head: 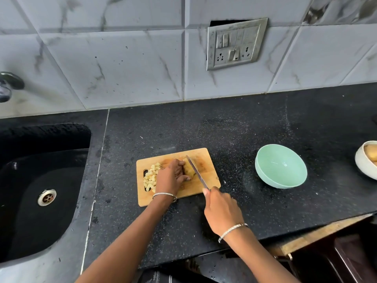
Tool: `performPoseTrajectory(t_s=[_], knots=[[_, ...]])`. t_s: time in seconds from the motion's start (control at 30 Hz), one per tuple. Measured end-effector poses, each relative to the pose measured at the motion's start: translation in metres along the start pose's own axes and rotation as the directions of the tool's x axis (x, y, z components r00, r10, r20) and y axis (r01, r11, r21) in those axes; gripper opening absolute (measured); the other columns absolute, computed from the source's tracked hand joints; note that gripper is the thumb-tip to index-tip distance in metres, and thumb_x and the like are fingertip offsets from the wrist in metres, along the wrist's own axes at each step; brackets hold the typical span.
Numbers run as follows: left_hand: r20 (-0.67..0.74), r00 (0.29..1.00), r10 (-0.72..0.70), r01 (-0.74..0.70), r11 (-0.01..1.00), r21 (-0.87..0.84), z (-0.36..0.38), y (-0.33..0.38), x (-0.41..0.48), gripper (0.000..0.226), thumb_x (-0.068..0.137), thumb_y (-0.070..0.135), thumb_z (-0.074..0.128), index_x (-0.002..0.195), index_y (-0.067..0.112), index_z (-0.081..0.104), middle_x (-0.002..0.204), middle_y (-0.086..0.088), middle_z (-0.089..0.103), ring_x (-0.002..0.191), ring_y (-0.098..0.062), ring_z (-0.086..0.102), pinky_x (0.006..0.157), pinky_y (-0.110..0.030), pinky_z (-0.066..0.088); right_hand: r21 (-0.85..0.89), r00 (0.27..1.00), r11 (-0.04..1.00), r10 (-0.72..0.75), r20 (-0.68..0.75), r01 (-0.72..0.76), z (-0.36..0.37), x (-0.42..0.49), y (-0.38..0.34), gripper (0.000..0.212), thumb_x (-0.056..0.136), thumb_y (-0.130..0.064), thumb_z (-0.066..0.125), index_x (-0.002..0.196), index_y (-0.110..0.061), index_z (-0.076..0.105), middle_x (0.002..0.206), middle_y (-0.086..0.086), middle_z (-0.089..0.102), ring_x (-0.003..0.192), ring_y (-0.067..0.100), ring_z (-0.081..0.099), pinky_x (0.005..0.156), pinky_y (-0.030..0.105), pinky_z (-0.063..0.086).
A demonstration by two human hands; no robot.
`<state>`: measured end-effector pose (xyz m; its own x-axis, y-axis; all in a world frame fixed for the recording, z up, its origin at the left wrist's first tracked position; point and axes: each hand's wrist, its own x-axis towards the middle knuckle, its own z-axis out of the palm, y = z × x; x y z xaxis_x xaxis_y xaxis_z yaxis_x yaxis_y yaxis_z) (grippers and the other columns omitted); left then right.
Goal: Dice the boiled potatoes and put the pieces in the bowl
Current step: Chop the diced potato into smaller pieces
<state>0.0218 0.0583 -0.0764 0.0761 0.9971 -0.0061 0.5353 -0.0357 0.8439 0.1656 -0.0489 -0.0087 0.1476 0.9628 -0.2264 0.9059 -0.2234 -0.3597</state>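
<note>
Left hand (172,176): my grip curled round potato (188,169) on board (204,158); right hand (221,211): gripping knife (196,170), blade on potato; dice (151,176) at nine o'clock; bowl (281,169) at three.

My desk (234,129) is black speckled stone, running from the tiled wall at the top down to its front edge at the lower right of the frame. A wooden cutting board (205,157) lies flat on it just left of centre, slightly skewed. Right of the board, and apart from it, sits a mint-green bowl (271,180). At the far right edge stands a white bowl (362,163), partly cut off. A dark sink (40,160) is set into the desk at the left.
</note>
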Motion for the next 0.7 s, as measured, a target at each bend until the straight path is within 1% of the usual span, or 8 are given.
performPoseTrajectory(t_s=[0.07, 0.17, 0.2, 0.33, 0.4, 0.47, 0.57, 0.7], knots=[[-0.004, 1.0, -0.009, 0.009, 1.0, -0.013, 0.001, -0.001, -0.001, 0.046, 0.069, 0.01, 0.084, 0.11, 0.012, 0.063, 0.098, 0.003, 0.072, 0.099, -0.007, 0.067, 0.092, -0.024, 0.053, -0.01, 1.0, 1.0, -0.005, 0.006, 0.005, 0.006, 0.011, -0.006, 0.041, 0.106, -0.041, 0.022, 0.108, -0.012, 0.05, 0.103, 0.013, 0.066, 0.097, 0.039, 0.063, 0.063, 0.037, 0.037], [-0.01, 0.999, -0.032, 0.032, 0.999, -0.03, 0.002, -0.003, -0.003, 0.045, 0.071, 0.005, 0.082, 0.112, 0.01, 0.063, 0.098, 0.002, 0.071, 0.096, -0.004, 0.066, 0.084, -0.007, 0.048, -0.007, 1.0, 1.0, 0.004, 0.022, -0.004, 0.014, 0.019, -0.01, 0.039, 0.106, -0.039, 0.024, 0.11, -0.01, 0.049, 0.106, 0.014, 0.067, 0.099, 0.039, 0.064, 0.063, 0.037, 0.038], [-0.012, 0.999, -0.033, 0.032, 0.999, -0.033, 0.003, -0.003, -0.003, 0.045, 0.072, 0.004, 0.081, 0.112, 0.01, 0.062, 0.097, 0.002, 0.07, 0.096, -0.004, 0.066, 0.083, -0.005, 0.046, -0.001, 1.0, 1.0, 0.007, 0.024, -0.007, 0.016, 0.02, -0.011, 0.038, 0.106, -0.039, 0.024, 0.11, -0.01, 0.048, 0.106, 0.014, 0.067, 0.099, 0.039, 0.064, 0.063, 0.038, 0.039], [-0.025, 1.0, -0.017, 0.017, 1.0, -0.011, 0.003, -0.003, -0.002, 0.046, 0.072, 0.006, 0.081, 0.114, 0.012, 0.062, 0.101, 0.001, 0.072, 0.094, -0.001, 0.065, 0.089, -0.016, 0.05, 0.0, 1.0, 1.0, 0.01, 0.026, -0.01, 0.021, 0.019, -0.013, 0.036, 0.106, -0.038, 0.024, 0.11, -0.011, 0.047, 0.106, 0.014, 0.066, 0.1, 0.039, 0.063, 0.063, 0.038, 0.038], [-0.02, 1.0, -0.02, 0.02, 1.0, -0.01, 0.004, -0.004, -0.001, 0.048, 0.072, 0.006, 0.081, 0.115, 0.013, 0.062, 0.105, -0.001, 0.071, 0.098, -0.005, 0.067, 0.088, -0.013, 0.048, -0.005, 1.0, 1.0, 0.004, 0.028, -0.004, 0.022, 0.018, -0.014, 0.036, 0.106, -0.039, 0.023, 0.11, -0.011, 0.047, 0.106, 0.014, 0.066, 0.1, 0.039, 0.063, 0.063, 0.038, 0.038], [-0.019, 1.0, -0.017, 0.017, 1.0, 0.003, 0.003, -0.005, -0.001, 0.049, 0.072, 0.008, 0.082, 0.115, 0.015, 0.061, 0.107, -0.002, 0.071, 0.101, -0.008, 0.067, 0.089, -0.014, 0.048, -0.002, 0.999, 1.0, 0.005, 0.035, -0.005, 0.023, 0.017, -0.016, 0.036, 0.106, -0.039, 0.023, 0.11, -0.011, 0.047, 0.106, 0.014, 0.066, 0.1, 0.039, 0.063, 0.063, 0.038, 0.038], [-0.021, 1.0, -0.01, 0.01, 1.0, 0.014, 0.003, -0.005, 0.0, 0.049, 0.071, 0.01, 0.083, 0.114, 0.015, 0.062, 0.105, -0.001, 0.072, 0.101, -0.008, 0.067, 0.092, -0.021, 0.051, -0.014, 0.999, 0.999, 0.03, 0.044, -0.029, 0.025, 0.019, -0.018, 0.036, 0.106, -0.039, 0.023, 0.111, -0.012, 0.046, 0.108, 0.013, 0.066, 0.101, 0.039, 0.063, 0.064, 0.038, 0.038], [-0.025, 1.0, 0.009, -0.008, 0.999, 0.038, 0.003, -0.005, 0.001, 0.044, 0.071, 0.01, 0.082, 0.11, 0.014, 0.063, 0.097, 0.004, 0.073, 0.092, -0.003, 0.068, 0.09, -0.023, 0.053, -0.042, 0.998, 0.998, 0.046, 0.044, -0.045, 0.029, 0.023, -0.022, 0.036, 0.106, -0.039, 0.023, 0.112, -0.013, 0.046, 0.108, 0.012, 0.066, 0.101, 0.037, 0.064, 0.064, 0.038, 0.04]])
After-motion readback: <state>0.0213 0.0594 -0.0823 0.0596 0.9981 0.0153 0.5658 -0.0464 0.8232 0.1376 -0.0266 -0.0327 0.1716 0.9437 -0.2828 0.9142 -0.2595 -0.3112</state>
